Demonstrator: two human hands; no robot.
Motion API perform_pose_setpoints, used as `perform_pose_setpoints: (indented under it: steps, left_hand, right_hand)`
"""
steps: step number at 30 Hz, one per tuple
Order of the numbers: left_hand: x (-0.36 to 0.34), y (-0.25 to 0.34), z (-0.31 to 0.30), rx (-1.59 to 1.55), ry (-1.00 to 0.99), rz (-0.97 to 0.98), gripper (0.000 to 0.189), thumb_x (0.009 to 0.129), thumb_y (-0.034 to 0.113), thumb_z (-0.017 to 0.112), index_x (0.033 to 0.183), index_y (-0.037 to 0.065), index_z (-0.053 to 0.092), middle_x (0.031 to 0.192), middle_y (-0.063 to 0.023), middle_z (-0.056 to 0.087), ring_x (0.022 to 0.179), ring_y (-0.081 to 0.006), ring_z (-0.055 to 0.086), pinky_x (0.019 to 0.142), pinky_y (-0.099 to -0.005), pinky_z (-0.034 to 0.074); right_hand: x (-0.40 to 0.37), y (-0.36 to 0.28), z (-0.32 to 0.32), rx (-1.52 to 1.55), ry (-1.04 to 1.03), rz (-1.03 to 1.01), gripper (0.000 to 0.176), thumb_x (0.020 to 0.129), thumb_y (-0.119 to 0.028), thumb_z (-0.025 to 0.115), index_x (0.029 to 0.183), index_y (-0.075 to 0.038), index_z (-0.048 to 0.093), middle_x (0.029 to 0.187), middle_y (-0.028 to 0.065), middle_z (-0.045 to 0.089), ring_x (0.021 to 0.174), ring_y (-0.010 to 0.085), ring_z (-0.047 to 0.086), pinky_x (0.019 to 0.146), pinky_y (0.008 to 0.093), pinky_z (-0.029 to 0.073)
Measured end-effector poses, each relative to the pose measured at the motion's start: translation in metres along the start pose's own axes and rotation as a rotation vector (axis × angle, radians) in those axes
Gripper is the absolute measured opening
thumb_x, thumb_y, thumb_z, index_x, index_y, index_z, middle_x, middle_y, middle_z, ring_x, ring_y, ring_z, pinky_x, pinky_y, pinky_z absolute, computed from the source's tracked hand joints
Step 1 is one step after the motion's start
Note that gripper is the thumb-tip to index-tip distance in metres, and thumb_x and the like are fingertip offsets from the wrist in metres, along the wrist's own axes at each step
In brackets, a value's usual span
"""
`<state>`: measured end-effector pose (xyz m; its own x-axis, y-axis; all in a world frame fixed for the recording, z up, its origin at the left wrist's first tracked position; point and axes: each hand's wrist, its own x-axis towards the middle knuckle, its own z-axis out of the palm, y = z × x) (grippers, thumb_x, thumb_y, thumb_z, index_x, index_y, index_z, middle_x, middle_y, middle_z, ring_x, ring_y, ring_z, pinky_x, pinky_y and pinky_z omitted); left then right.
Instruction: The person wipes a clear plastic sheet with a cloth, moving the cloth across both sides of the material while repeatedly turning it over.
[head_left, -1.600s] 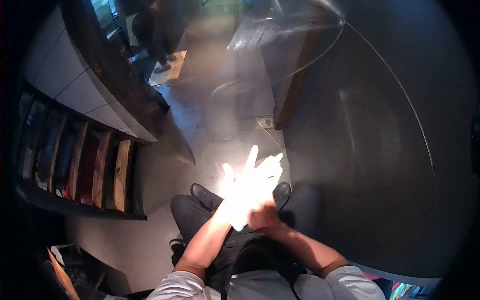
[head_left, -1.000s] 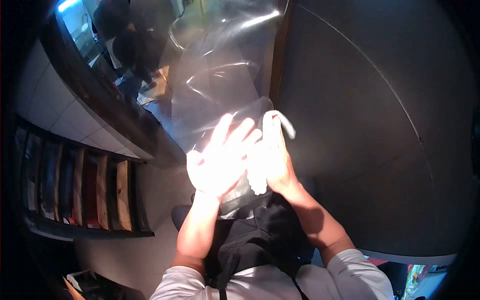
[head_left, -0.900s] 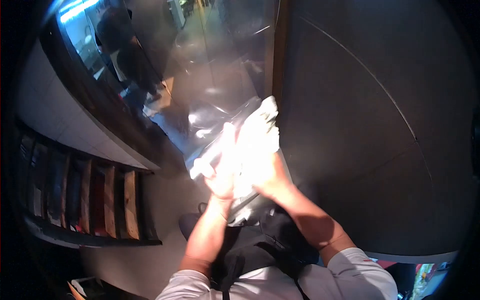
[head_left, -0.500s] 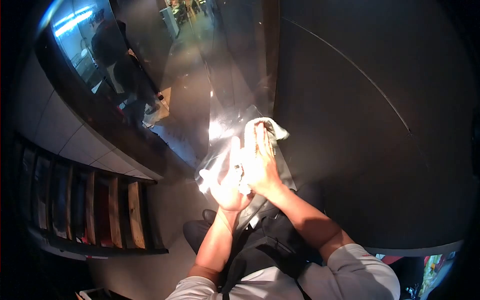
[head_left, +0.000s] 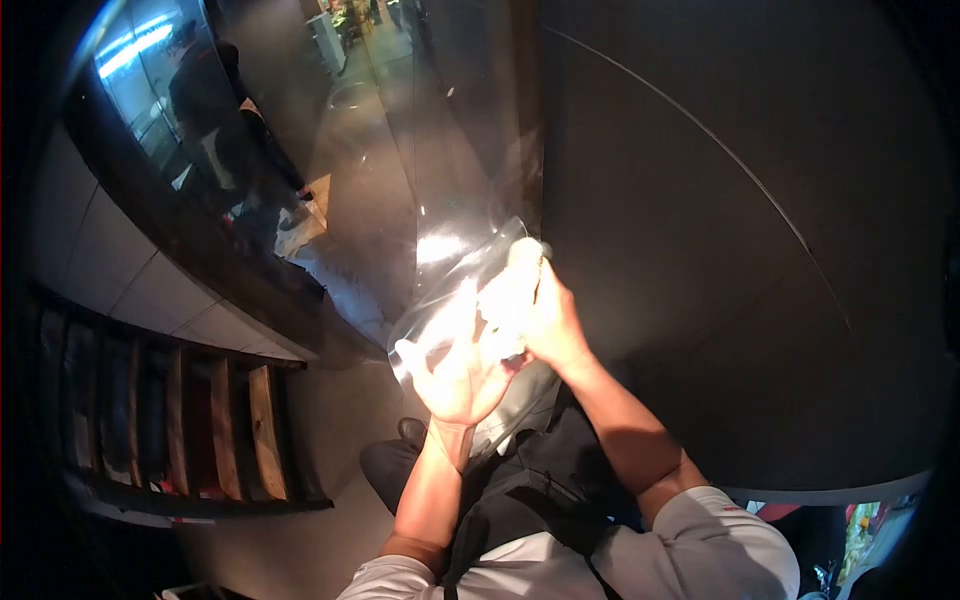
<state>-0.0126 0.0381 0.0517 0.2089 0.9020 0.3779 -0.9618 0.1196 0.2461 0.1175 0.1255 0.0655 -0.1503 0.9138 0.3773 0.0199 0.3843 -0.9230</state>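
Observation:
A clear, shiny plastic sheet [head_left: 425,325] is held out in front of my body, its curved edge showing on the left and bright glare across it. My left hand [head_left: 460,378] lies against the sheet with fingers and thumb spread apart. On the sheet's right side my right hand [head_left: 557,318] is curled around a whitish cloth [head_left: 515,290], bunched and overexposed in the strong light. The two hands are close together, fingertips pointing away from me. Below them, a pale greyish cloth-like piece [head_left: 508,420] hangs over my dark apron.
A dark, broad surface [head_left: 700,250] with a curved pale line fills the right side. At lower left stands a slatted wooden rack [head_left: 225,425]. A glass panel [head_left: 150,100] at upper left shows a person [head_left: 205,100] in dark clothes. Tiled floor [head_left: 340,440] lies below.
My right hand has gone from lying flat on the cloth to curling around it, shifting slightly right. The cloth is more bunched. My left hand stays spread in nearly the same place.

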Motion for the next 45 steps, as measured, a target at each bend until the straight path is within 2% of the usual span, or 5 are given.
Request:
perform_pose_setpoints:
  steps: [2, 23, 30, 35, 45]
  left_hand:
    - [0.000, 0.008, -0.005, 0.139, -0.001, -0.018, 0.114, 0.086, 0.094, 0.022, 0.167, 0.016, 0.008, 0.169, -0.0220, 0.020, 0.150, -0.0436, 0.030, 0.118, -0.0664, 0.026]
    - [-0.015, 0.014, 0.012, 0.110, 0.062, -0.015, 0.090, 0.091, 0.089, 0.022, 0.166, 0.039, 0.012, 0.173, -0.0180, 0.006, 0.157, -0.0455, 0.011, 0.118, -0.0765, 0.005]
    - [-0.012, 0.020, 0.001, 0.097, 0.015, -0.061, 0.093, 0.089, 0.091, 0.025, 0.165, 0.042, 0.006, 0.172, -0.0220, 0.006, 0.155, -0.0510, 0.010, 0.118, -0.0757, 0.011]
    - [0.007, -0.005, 0.002, -0.320, 0.299, -0.070, 0.083, 0.095, 0.080, 0.035, 0.165, 0.040, 0.016, 0.170, -0.0234, 0.014, 0.152, -0.0511, 0.023, 0.114, -0.0763, 0.024]
    - [-0.003, -0.002, 0.004, 0.187, 0.197, 0.005, 0.108, 0.087, 0.092, 0.024, 0.167, 0.024, 0.001, 0.170, -0.0187, 0.020, 0.153, -0.0383, 0.028, 0.121, -0.0613, 0.026]
  right_hand:
    - [0.009, -0.007, -0.016, 0.270, -0.053, 0.050, 0.016, 0.098, -0.014, 0.067, 0.105, 0.001, 0.066, 0.087, 0.0056, 0.075, 0.079, 0.0119, 0.072, 0.072, 0.0295, 0.058]
    - [0.026, 0.069, -0.074, 0.518, 0.621, 0.266, 0.036, 0.105, -0.036, 0.064, 0.086, -0.005, 0.068, 0.075, -0.0012, 0.065, 0.064, 0.0081, 0.058, 0.058, 0.0294, 0.047]
    - [-0.009, -0.013, -0.082, 0.616, 0.129, -0.326, 0.042, 0.109, -0.025, 0.049, 0.133, 0.009, 0.057, 0.129, 0.0173, 0.066, 0.108, 0.0196, 0.067, 0.090, 0.0324, 0.055]
    - [-0.060, -0.022, 0.011, -0.551, -0.533, -0.524, 0.045, 0.085, -0.018, 0.069, 0.124, 0.004, 0.064, 0.124, 0.0260, 0.064, 0.117, 0.0430, 0.061, 0.109, 0.0569, 0.043]
    - [-0.029, 0.005, 0.010, -0.684, -0.001, -0.333, 0.069, 0.102, -0.020, 0.049, 0.159, 0.008, 0.024, 0.161, 0.0352, 0.029, 0.149, 0.0400, 0.037, 0.120, 0.0463, 0.034]
